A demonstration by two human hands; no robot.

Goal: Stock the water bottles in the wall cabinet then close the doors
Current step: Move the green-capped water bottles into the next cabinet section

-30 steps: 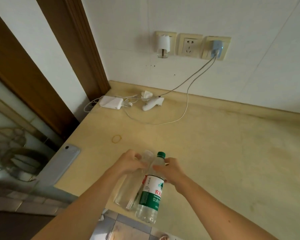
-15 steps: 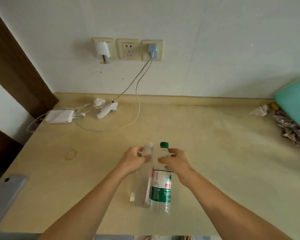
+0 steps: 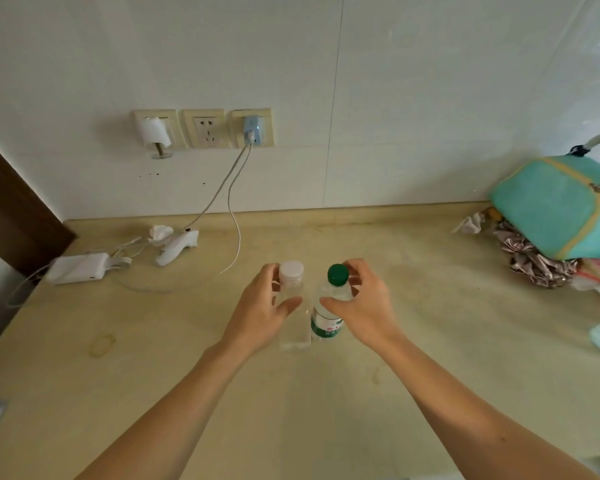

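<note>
Two water bottles stand upright side by side on the beige countertop [image 3: 430,341]. The left one is a clear bottle with a white cap [image 3: 293,329]. The right one has a green cap and a green label [image 3: 327,328]. My left hand [image 3: 260,313] curls round the clear bottle's neck, thumb in front, fingers behind. My right hand [image 3: 364,306] curls round the green-capped bottle's shoulder, its fingertips beside the cap. Both grips look loose. No wall cabinet is in view.
A teal bag [image 3: 561,202] lies on crumpled wrappers [image 3: 530,261] at the right. A white power adapter [image 3: 78,268], a white handheld device [image 3: 175,249] and cables lie at the back left below wall sockets [image 3: 205,128]. A rubber band [image 3: 102,344] lies left of my arms.
Both bottles moved from the counter's front edge further onto it and now stand upright. My fingers have loosened on them. My view swung right, bringing the teal bag in.
</note>
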